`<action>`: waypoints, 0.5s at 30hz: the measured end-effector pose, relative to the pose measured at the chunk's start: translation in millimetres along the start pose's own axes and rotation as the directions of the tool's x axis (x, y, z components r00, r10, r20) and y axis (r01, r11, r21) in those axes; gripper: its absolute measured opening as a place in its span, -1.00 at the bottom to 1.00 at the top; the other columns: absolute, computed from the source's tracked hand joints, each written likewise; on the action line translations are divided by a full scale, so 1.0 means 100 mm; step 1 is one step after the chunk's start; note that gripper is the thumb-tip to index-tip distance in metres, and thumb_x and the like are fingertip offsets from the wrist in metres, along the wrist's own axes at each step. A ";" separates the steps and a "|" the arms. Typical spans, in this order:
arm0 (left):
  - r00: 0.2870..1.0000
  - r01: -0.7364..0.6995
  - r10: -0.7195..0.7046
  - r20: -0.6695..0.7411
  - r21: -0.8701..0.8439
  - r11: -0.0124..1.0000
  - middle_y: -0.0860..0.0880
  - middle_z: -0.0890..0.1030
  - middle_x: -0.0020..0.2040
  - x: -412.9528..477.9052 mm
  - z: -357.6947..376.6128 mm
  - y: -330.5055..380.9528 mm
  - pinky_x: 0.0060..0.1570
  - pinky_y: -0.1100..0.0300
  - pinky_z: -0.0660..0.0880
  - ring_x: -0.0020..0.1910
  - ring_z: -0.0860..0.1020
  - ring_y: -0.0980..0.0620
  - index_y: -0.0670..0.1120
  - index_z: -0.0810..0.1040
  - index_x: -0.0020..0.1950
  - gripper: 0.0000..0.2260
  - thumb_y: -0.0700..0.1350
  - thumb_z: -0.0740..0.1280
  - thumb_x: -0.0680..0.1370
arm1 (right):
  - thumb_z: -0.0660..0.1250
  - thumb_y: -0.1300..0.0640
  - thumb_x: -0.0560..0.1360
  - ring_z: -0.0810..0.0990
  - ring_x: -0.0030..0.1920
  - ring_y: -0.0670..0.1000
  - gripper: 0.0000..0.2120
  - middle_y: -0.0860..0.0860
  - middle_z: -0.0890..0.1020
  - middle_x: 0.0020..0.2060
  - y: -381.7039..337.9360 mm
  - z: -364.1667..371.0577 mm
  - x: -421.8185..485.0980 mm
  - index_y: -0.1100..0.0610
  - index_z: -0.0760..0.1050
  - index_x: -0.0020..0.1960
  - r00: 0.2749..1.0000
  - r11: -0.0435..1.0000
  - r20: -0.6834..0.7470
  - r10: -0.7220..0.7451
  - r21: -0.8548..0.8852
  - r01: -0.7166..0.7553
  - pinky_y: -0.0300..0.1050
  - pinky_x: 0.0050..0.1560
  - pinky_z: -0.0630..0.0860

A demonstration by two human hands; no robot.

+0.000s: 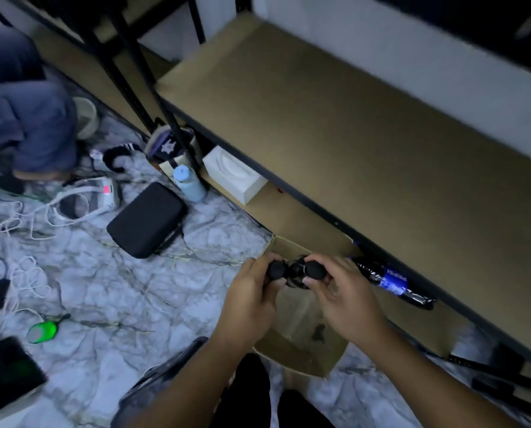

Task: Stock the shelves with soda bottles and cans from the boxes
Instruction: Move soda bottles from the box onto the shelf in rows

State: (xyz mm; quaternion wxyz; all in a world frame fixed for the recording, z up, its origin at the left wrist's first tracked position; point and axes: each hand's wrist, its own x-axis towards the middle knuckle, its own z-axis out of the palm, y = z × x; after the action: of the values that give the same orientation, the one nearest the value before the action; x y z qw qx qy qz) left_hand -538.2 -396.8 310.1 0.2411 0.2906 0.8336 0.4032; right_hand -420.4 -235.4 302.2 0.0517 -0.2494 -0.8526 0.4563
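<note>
My left hand (252, 291) grips the black cap of one dark soda bottle (277, 270), and my right hand (341, 291) grips the cap of a second dark soda bottle (315, 271). Both bottles are seen from above, side by side, over an open cardboard box (304, 350) on the floor; their bodies are mostly hidden. Another dark bottle with a blue label (392, 281) lies on its side on the lowest shelf, right of my hands. The wide brown shelf board (366, 134) above it is bare.
A black case (148, 219), a light blue flask (190, 183), a white box (236, 174), white cables, a headset (88, 196), a green object (43, 332) and a dark tablet (8, 372) lie on the marble floor. Another person in blue (26, 118) crouches at upper left.
</note>
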 end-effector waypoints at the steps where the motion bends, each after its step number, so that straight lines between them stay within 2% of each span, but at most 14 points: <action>1: 0.999 -0.028 0.028 -0.015 0.001 1.000 0.06 0.47 -0.09 -0.06 -0.14 0.20 -0.12 0.38 0.35 -0.07 0.45 0.15 0.09 0.53 0.20 -0.76 -0.20 0.36 0.61 | 0.39 -0.05 0.58 0.53 0.00 -0.04 -0.78 -0.19 0.57 -0.05 -0.19 -0.14 -0.03 -0.11 0.56 0.22 0.999 0.999 -0.020 -0.040 -0.010 0.040 0.02 0.00 0.53; 4: 0.995 -0.075 0.074 -0.061 0.001 0.997 0.10 0.43 -0.12 -0.23 -0.50 0.75 -0.10 0.37 0.34 -0.07 0.44 0.17 0.09 0.54 0.22 -0.76 -0.19 0.36 0.62 | 0.34 -0.17 0.57 0.50 -0.07 -0.03 -0.79 -0.13 0.51 -0.17 -0.73 -0.52 -0.14 -0.14 0.55 0.16 0.990 0.995 -0.103 -0.094 0.009 0.096 -0.01 -0.04 0.50; 8: 0.982 -0.142 0.143 -0.119 0.022 0.990 0.16 0.43 -0.13 -0.37 -0.91 1.29 -0.09 0.36 0.32 -0.10 0.43 0.22 0.07 0.54 0.28 -0.74 -0.17 0.38 0.62 | 0.43 0.00 0.54 0.49 -0.14 -0.04 -0.86 -0.06 0.48 -0.24 -1.39 -0.92 -0.27 -0.14 0.58 0.09 0.973 0.987 -0.191 -0.131 0.061 0.145 -0.22 -0.13 0.43; 10: 0.975 -0.180 0.185 -0.126 0.047 0.983 0.16 0.43 -0.16 -0.42 -1.12 1.53 -0.10 0.36 0.32 -0.12 0.43 0.19 0.07 0.55 0.26 -0.75 -0.16 0.38 0.62 | 0.44 0.01 0.54 0.48 -0.17 -0.05 -0.86 -0.07 0.45 -0.27 -1.66 -1.08 -0.31 -0.14 0.59 0.09 0.962 0.982 -0.217 -0.168 0.043 0.181 -0.29 -0.19 0.37; 15: 0.955 -0.256 0.262 -0.141 0.060 0.965 0.07 0.39 -0.22 -0.52 -1.62 2.07 -0.19 0.33 0.34 -0.22 0.40 0.12 0.12 0.55 0.19 -0.80 -0.13 0.39 0.62 | 0.47 0.00 0.51 0.46 -0.23 0.00 -0.86 -0.01 0.43 -0.29 -2.22 -1.44 -0.42 -0.12 0.58 0.05 0.910 0.951 -0.321 -0.261 0.078 0.300 -0.12 -0.16 0.42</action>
State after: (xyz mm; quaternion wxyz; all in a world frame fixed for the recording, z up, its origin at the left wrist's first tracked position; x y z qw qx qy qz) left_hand -544.2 -412.9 577.4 0.1177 0.3714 0.8119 0.4347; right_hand -422.5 -249.4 569.8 0.2643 -0.1883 -0.8307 0.4523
